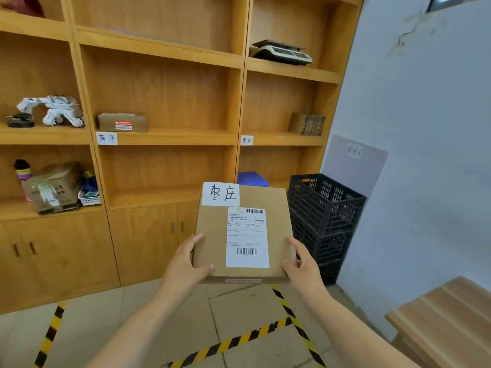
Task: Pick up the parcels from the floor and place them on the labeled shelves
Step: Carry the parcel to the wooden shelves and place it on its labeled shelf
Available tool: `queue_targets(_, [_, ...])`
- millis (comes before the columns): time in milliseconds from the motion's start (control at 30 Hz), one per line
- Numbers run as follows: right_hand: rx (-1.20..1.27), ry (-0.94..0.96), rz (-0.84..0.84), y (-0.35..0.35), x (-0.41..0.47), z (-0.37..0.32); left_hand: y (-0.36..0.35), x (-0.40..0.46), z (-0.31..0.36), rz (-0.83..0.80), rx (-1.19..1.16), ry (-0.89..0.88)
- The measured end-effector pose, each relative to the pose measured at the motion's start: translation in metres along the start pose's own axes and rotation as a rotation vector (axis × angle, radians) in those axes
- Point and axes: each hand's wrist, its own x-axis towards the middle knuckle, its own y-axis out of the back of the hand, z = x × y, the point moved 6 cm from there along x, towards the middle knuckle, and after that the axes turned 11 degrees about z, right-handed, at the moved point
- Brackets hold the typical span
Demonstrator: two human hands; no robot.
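Note:
I hold a flat brown cardboard parcel (pixel 212 235) level in front of me, with a handwritten white label at its top left and a printed shipping label in the middle. My left hand (pixel 186 264) grips its near left corner and my right hand (pixel 300 264) grips its near right corner. Ahead stands the wooden shelf unit (pixel 170 139). A handwritten tag (pixel 106 138) marks the middle shelf and another tag (pixel 246 140) marks the right shelf. A brown parcel (pixel 122 122) lies on the middle shelf and a stack of flat brown parcels (pixel 308 124) on the right one.
Stacked black plastic crates (pixel 324 219) stand right of the shelves against a white wall. A scale (pixel 281 52) sits on an upper right shelf. Left shelves hold clutter and a taped box (pixel 53 187). Yellow-black floor tape (pixel 239 338) crosses the tiles. A wooden bench (pixel 446 317) is at lower right.

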Motion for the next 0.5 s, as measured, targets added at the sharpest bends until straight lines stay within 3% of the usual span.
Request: queue_targets(500, [0.011,-0.057,0.133,-0.047,0.216,0.010,-0.117,0.243,-0.018,-0.139,-0.042,-0.042])
